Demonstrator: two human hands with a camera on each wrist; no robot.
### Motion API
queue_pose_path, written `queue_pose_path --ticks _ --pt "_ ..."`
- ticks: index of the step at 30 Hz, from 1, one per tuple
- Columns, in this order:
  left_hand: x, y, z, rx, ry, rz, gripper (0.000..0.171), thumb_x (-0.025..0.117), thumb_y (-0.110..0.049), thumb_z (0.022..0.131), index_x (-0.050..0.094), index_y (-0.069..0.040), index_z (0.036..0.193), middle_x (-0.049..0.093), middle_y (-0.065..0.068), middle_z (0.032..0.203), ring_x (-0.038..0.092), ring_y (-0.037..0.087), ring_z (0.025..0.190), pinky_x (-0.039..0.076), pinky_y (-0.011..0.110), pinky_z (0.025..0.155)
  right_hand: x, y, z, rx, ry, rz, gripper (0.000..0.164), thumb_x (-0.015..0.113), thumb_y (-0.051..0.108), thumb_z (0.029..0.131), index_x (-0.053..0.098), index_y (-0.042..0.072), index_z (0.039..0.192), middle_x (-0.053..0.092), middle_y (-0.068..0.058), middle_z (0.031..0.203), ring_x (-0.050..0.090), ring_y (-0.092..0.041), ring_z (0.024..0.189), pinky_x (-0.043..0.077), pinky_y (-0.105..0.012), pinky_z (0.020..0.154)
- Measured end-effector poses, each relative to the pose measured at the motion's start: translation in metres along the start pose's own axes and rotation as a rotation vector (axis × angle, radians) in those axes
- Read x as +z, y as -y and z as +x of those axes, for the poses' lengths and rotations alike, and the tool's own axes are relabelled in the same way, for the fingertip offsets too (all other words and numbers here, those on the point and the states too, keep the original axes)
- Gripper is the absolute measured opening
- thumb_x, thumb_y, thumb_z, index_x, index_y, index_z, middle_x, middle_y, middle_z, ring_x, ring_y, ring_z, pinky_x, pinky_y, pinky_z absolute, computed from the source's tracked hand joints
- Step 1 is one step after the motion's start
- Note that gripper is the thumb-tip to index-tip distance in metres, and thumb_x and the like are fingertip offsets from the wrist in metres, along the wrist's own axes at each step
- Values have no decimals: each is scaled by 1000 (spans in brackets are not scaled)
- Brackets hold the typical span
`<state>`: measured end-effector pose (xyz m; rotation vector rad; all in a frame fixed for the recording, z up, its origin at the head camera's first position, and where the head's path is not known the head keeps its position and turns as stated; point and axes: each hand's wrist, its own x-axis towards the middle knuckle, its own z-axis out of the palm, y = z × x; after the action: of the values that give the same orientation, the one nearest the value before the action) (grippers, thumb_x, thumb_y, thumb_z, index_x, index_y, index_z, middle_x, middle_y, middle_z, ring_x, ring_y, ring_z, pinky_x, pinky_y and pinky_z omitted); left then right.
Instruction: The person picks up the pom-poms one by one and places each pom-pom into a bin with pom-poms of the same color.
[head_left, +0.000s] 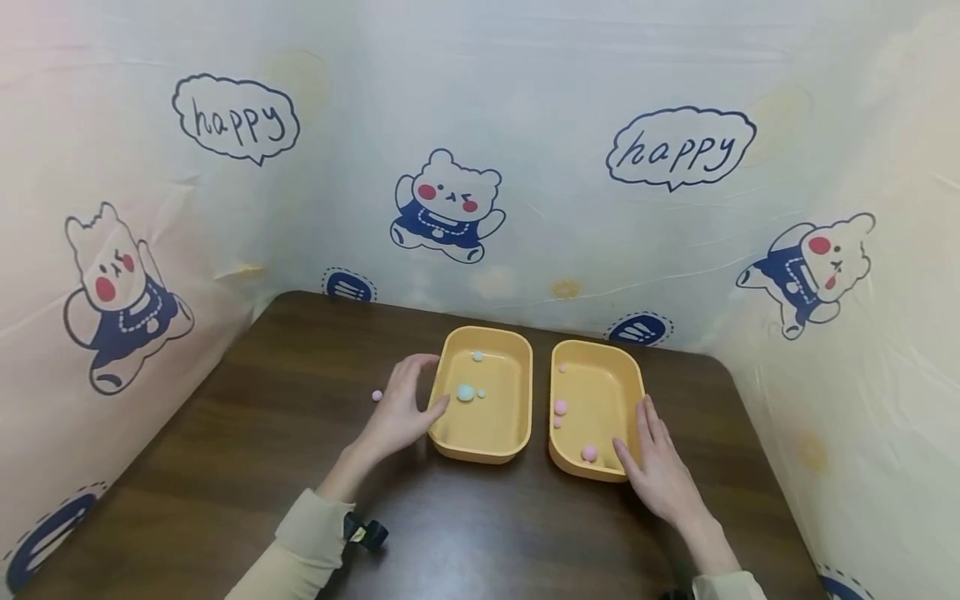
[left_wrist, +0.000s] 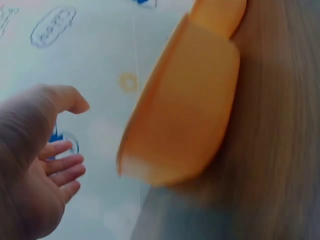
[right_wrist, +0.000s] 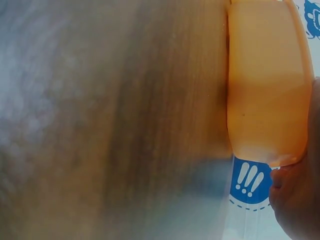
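Two yellow rectangular trays stand side by side on a table. The left tray [head_left: 504, 427] holds several light-blue balls [head_left: 466, 392] of different sizes. Inside the right tray [head_left: 609, 400] lie several pink balls [head_left: 589, 453], mostly along its left side and near end. My left hand [head_left: 399, 415] is beside the left tray's left wall, fingers loosely bent and thumb near the rim; its wrist view shows the hand apart from the yellow wall. With fingers along the outside and thumb over the rim, my right hand [head_left: 663, 475] holds the right tray's right wall.
A pink ball [head_left: 377, 396] lies on the dark wooden table [head_left: 480, 525], just left of my left hand. Behind the trays hangs a pale printed curtain [head_left: 555, 208] with cartoon bears, which also encloses both sides of the table. A narrow gap separates the trays.
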<state>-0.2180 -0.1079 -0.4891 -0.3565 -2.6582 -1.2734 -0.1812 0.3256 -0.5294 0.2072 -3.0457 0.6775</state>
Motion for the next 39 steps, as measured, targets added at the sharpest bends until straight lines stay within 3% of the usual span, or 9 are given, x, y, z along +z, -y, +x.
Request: queue_pose_path --ticks 4,7,12,18,21,23,28,34,39 --pt "-14 23 -5 -47 -5 19 65 80 -17 99 50 -7 155 54 19 157 49 42 150 42 70 124 0 -2 -2 5 5 8 89 50 49 115 8 -2 174 4 -26 184 17 -57 166 24 -71 132" --pt "-22 41 -8 -66 -4 35 64 79 -16 99 49 -6 155 54 20 157 49 43 149 48 66 121 0 -2 -1 6 7 7 89 50 49 115 8 -2 174 4 -25 185 17 -56 167 24 -71 132" --pt "-29 69 -11 -96 -20 51 61 80 -13 98 52 -3 151 55 23 153 61 44 131 56 63 111 -1 -3 0 10 12 6 89 49 50 115 6 -1 175 3 -24 185 17 -56 167 23 -71 132" --pt "-31 96 -12 -73 -86 49 55 81 -11 94 59 1 144 62 26 143 58 45 133 47 69 114 -1 -4 -1 15 18 10 90 49 51 115 5 0 175 2 -24 185 16 -55 167 23 -71 133" --pt "-30 110 -13 -48 -125 53 48 81 -10 92 66 2 136 70 24 130 63 42 122 52 61 105 0 -3 -2 13 20 12 89 48 51 115 6 -1 175 3 -25 185 17 -56 167 23 -71 132" --pt "-28 118 -16 -40 -139 66 40 82 -9 92 71 2 129 74 21 120 67 38 111 56 50 97 1 -2 -2 16 27 13 90 48 52 115 6 -1 175 3 -25 185 17 -57 166 23 -71 132" --pt "-28 125 -21 -53 -136 61 26 81 -2 94 77 1 119 77 17 110 71 32 100 58 32 86 2 -2 -3 26 41 10 90 47 53 115 4 1 175 1 -24 185 16 -56 167 22 -70 133" --pt "-29 130 -15 -35 -146 60 26 81 2 93 78 1 118 77 16 112 72 34 104 58 34 91 -1 -2 -1 6 21 3 88 49 49 115 7 -1 175 1 -25 185 18 -58 166 24 -71 132" --pt "-26 133 -13 -29 -184 54 18 79 3 94 80 1 111 78 17 108 72 28 96 54 19 83 -3 -2 0 4 9 -5 87 48 49 115 9 -2 175 3 -25 185 19 -59 165 26 -72 130"
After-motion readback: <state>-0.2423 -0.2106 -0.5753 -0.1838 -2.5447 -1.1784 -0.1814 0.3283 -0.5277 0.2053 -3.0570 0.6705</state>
